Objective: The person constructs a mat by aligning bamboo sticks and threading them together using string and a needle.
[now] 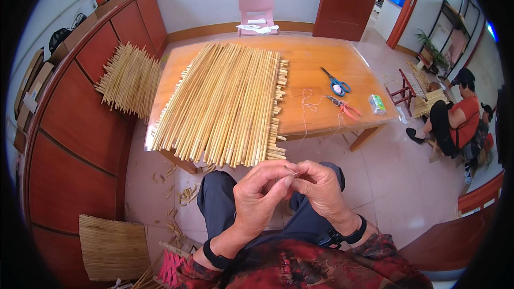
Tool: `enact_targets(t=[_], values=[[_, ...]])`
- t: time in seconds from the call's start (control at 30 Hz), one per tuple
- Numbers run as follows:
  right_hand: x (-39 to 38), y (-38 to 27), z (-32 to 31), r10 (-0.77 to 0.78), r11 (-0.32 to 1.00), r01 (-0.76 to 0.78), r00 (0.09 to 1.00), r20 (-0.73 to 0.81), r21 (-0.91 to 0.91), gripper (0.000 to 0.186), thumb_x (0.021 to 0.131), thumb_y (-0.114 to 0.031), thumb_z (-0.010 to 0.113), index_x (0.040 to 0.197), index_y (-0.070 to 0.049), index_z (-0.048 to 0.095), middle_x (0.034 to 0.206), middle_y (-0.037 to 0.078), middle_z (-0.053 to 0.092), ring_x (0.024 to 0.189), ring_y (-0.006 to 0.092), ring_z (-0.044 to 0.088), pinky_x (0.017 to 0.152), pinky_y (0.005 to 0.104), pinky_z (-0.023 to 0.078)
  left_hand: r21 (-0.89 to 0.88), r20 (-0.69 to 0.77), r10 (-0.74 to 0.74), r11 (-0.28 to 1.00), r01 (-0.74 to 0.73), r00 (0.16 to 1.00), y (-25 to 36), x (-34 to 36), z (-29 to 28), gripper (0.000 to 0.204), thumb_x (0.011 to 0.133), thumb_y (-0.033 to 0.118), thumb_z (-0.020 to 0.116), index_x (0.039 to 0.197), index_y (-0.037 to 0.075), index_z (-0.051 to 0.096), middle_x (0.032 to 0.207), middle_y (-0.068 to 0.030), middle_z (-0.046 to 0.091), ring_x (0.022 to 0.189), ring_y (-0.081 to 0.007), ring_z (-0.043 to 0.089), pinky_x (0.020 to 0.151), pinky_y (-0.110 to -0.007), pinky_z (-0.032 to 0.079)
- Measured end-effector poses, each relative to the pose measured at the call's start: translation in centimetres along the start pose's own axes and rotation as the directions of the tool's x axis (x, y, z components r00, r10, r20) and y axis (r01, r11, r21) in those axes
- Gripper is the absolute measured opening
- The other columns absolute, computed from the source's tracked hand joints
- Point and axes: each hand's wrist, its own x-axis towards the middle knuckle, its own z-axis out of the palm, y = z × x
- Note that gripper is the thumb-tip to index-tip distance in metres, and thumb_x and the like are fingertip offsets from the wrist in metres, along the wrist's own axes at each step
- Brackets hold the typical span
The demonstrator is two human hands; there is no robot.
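Note:
Above my lap, just off the near edge of the table, my left hand and my right hand meet with their fingertips pinched together. Between the fingertips is something small and thin, too fine to name. A mat of straight yellow reed stalks lies on the table beyond my hands, its cut ends uneven on the right. To the right of it are loose pink thread, scissors with blue handles, a tool with red handles and a small white and green pack.
The wooden table stands before my knees. More reeds lean on the red cabinets at left. Cut reed pieces litter the floor. A pink chair stands behind. People sit at far right.

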Motion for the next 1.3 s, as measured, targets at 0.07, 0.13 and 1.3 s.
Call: enact_targets(t=[0.07,0.13,1.3], values=[[0.1,0.2,0.1,-0.001,1.0,0.001,1.0,-0.02,0.016,0.012,0.083,-0.008,0.056,0.091,0.0,0.054,0.08,0.006,0.058,0.071,0.0126,0.058,0.067,0.0228,0.046,0.062,-0.019,0.01,0.998,-0.009,1.0,-0.2,0.0,-0.3,0.011,0.076,-0.003,0.058,0.086,0.001,0.06,0.092,-0.0075,0.057,0.066,-0.0037,0.05,0.052,-0.016,0.039],[0.3,0.3,0.5,-0.001,1.0,0.002,0.999,-0.038,0.016,0.01,0.084,-0.007,0.055,0.09,0.0,0.053,0.08,0.006,0.058,0.071,0.0132,0.058,0.067,0.0237,0.047,0.091,-0.052,0.009,0.996,-0.005,0.999,-0.2,-0.2,-0.7,0.011,0.076,-0.003,0.059,0.086,0.001,0.06,0.089,-0.0065,0.057,0.064,-0.0037,0.049,0.052,-0.016,0.038],[1.0,3.3,1.0,-0.012,0.999,0.02,0.985,-0.175,0.046,0.01,0.083,-0.003,0.053,0.092,0.002,0.053,0.086,0.005,0.058,0.079,0.009,0.055,0.071,0.0206,0.044,0.367,-0.256,0.118,0.93,-0.017,0.959,-2.2,0.2,-0.9,0.007,0.072,-0.004,0.059,0.077,0.0,0.058,0.066,0.0009,0.047,0.055,-0.0036,0.041,0.049,-0.017,0.033]])
